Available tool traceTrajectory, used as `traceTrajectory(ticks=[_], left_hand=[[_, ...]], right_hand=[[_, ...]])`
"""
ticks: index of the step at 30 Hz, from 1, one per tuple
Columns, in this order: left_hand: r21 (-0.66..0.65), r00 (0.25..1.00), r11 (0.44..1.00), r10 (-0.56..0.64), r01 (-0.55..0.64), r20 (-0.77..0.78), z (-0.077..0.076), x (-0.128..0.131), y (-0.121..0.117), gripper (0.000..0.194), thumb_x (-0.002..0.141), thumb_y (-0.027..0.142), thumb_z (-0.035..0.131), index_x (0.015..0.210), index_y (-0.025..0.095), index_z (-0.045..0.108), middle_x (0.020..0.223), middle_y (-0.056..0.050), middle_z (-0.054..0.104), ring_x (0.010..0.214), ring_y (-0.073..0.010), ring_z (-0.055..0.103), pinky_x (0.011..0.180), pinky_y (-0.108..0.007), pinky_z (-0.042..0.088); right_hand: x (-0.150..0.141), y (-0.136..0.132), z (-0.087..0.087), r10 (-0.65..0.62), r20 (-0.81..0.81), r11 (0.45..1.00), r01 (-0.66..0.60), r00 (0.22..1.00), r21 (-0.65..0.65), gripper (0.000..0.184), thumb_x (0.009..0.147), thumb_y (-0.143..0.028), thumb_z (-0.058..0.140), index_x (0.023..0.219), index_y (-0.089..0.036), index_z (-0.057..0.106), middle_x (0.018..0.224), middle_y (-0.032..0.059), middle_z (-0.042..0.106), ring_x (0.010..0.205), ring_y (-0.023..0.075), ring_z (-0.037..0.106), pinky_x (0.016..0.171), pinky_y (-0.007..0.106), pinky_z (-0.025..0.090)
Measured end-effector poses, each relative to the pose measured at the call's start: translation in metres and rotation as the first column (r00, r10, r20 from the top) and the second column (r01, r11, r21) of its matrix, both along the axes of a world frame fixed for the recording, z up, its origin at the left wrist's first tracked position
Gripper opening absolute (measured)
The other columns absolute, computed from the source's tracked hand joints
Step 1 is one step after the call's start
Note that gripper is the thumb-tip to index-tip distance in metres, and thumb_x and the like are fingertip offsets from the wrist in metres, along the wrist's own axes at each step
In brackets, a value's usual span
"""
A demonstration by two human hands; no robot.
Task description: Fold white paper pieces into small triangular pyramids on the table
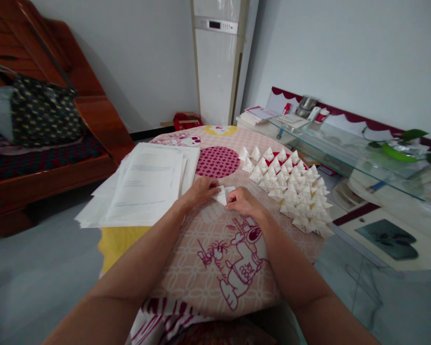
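Note:
Between my hands, just above or on the patterned tablecloth [201, 249], is a small folded piece of white paper [221, 196]. My left hand [202, 190] grips its left side with closed fingers. On the right side, my right hand [243, 201] pinches the paper near its lower edge. To the left lies a thick stack of printed white sheets [147, 187], its edges uneven. Many pointed white paper pieces [290, 184] stand close together in rows at the right of the round table.
A wooden bench [104, 129] with a dark patterned bag [45, 112] stands at the left. At the right, a glass-topped cabinet [341, 146] holds papers, a green bowl [402, 151] and cups. A tall white air conditioner [217, 67] stands behind the table.

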State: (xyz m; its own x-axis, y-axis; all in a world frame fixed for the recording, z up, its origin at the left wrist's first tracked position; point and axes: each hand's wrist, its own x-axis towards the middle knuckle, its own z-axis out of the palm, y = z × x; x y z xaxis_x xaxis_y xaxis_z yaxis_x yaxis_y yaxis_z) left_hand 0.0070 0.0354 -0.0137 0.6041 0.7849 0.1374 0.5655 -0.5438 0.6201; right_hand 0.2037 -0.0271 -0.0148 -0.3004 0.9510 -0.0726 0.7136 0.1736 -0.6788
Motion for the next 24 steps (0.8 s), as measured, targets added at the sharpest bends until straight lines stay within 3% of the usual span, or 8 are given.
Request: traceTrajectory(ticks=[5, 12, 18, 24], left_hand=[[0.053, 0.996, 0.995, 0.086, -0.086, -0.001, -0.005, 0.005, -0.007, 0.018, 0.087, 0.023, 0.054, 0.077, 0.015, 0.066, 0.065, 0.000, 0.058, 0.063, -0.0136, 0.048, 0.062, -0.027, 0.033], [0.060, 0.996, 0.994, 0.090, -0.092, 0.028, -0.008, 0.003, -0.009, 0.019, 0.088, 0.024, 0.054, 0.082, 0.015, 0.069, 0.070, -0.002, 0.064, 0.065, -0.0147, 0.052, 0.064, -0.028, 0.037], [0.052, 0.993, 0.994, 0.092, -0.096, 0.071, -0.006, 0.003, -0.010, 0.020, 0.087, 0.025, 0.052, 0.082, 0.015, 0.068, 0.071, -0.002, 0.065, 0.066, -0.0142, 0.052, 0.064, -0.027, 0.037], [0.007, 0.997, 0.999, 0.052, -0.053, 0.056, 0.000, -0.008, -0.009, 0.017, 0.083, 0.026, 0.053, 0.075, 0.015, 0.065, 0.062, 0.002, 0.056, 0.062, -0.0122, 0.046, 0.060, -0.026, 0.032]], right_hand=[[-0.002, -0.002, 0.001, -0.014, 0.029, 1.000, 0.013, 0.999, 0.028, 0.011, 0.073, -0.013, 0.074, 0.063, -0.014, 0.070, 0.058, -0.0029, 0.059, 0.058, 0.0091, 0.050, 0.057, 0.023, 0.032], [-0.004, -0.004, 0.003, -0.017, 0.037, 1.000, 0.016, 0.999, 0.017, 0.013, 0.074, -0.012, 0.073, 0.062, -0.014, 0.069, 0.058, -0.0029, 0.058, 0.057, 0.0092, 0.050, 0.057, 0.024, 0.032], [0.001, -0.006, 0.004, -0.006, 0.080, 0.999, 0.003, 0.997, 0.041, 0.012, 0.071, -0.011, 0.074, 0.061, -0.015, 0.069, 0.058, -0.0026, 0.060, 0.057, 0.0094, 0.051, 0.056, 0.024, 0.031], [0.002, -0.009, 0.009, -0.014, 0.108, 0.999, 0.009, 0.994, 0.046, 0.011, 0.072, -0.012, 0.072, 0.062, -0.016, 0.071, 0.059, -0.0010, 0.063, 0.057, 0.0107, 0.053, 0.056, 0.025, 0.032]])
